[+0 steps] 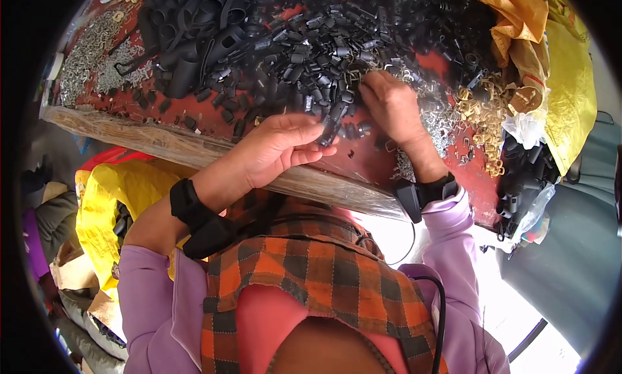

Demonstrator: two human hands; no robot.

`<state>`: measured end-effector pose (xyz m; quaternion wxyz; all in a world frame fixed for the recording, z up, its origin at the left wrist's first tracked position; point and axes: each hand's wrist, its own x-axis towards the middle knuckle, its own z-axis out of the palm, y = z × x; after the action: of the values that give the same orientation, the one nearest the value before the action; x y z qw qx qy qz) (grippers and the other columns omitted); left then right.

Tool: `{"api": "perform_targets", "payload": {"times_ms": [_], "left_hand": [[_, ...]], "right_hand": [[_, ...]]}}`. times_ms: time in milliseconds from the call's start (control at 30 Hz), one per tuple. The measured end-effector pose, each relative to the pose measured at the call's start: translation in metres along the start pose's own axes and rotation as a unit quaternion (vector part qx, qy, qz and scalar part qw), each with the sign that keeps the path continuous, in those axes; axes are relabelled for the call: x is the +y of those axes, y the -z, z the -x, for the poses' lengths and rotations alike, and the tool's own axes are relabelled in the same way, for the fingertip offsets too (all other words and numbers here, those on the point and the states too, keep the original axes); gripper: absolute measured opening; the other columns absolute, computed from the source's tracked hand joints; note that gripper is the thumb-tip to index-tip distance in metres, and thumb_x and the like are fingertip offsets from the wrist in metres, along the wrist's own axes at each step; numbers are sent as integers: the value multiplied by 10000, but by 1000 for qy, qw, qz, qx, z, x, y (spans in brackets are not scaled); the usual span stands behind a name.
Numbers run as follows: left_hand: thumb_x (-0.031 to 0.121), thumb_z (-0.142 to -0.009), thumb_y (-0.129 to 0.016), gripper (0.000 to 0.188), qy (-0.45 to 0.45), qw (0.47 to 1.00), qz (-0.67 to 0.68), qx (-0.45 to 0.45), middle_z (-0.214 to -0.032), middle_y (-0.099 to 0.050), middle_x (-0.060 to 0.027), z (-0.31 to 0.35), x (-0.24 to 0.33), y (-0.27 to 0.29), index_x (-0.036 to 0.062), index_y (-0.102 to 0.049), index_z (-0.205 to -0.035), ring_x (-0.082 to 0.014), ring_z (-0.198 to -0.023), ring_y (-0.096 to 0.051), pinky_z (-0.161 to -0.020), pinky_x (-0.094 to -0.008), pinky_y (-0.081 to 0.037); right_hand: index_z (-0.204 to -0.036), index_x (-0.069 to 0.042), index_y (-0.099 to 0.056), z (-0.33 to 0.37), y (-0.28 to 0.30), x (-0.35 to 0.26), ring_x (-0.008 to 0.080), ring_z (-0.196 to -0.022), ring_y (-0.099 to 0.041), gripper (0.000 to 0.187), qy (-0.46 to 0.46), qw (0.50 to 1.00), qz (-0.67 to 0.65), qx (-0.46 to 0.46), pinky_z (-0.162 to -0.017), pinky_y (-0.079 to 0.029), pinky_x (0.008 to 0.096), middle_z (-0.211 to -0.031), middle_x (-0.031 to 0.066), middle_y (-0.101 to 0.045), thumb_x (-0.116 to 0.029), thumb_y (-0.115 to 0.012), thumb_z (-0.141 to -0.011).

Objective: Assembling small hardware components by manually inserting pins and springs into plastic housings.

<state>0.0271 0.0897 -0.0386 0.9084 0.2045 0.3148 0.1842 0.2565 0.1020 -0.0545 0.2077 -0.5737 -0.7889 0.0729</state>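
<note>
My left hand [278, 146] is closed in a pinch, thumb on top, around a slim black plastic part [333, 124] that tilts up and away over the table's near side. To its right, my right hand [392, 105] is bent down with its fingertips pressed together at the edge of a heap of small black plastic pieces [324, 53]. Small pale metal loops [364, 64] lie right by those fingertips. Whatever the right fingers pinch, if anything, is hidden or too small to name.
The red tabletop [194, 112] has a wooden front edge [139, 131]. Black tubes [184, 69] and silver bits [84, 60] lie left; silver clips [437, 118] and brass-coloured buckles [486, 112] lie right. Yellow sacks [573, 82] stand at the right, another yellow bag [103, 205] below left.
</note>
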Motion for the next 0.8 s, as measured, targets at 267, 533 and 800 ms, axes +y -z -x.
{"api": "perform_targets", "payload": {"times_ms": [267,533,800], "left_hand": [[130,-868,-464,192,-20,1000,11,3,-989,-581,-115,-4,2,0,29,-531,-1017,-177,-885,-582,-716,-214,-480],[125,-867,-465,185,-43,998,32,-20,-1009,-574,-115,-8,-2,-3,37,-531,-1015,-192,-916,-574,-736,-235,-485],[132,-861,-477,226,-159,978,75,-110,-1066,-550,-130,-15,-10,-2,61,-514,-1073,-226,-1059,-495,-890,-317,-419]], "right_hand": [[-836,-33,-550,16,21,0,92,-479,-436,126,-268,822,-499,-58,-433,-348,199,-641,27,-533,-155,-566,-811],[-834,-20,-560,32,23,-27,73,-528,-431,104,-320,638,-700,-24,-462,-343,179,-675,41,-536,-121,-560,-812],[-835,-20,-578,40,11,-53,72,-562,-455,91,-268,688,-674,14,-486,-360,188,-701,36,-552,-105,-571,-806]]}}
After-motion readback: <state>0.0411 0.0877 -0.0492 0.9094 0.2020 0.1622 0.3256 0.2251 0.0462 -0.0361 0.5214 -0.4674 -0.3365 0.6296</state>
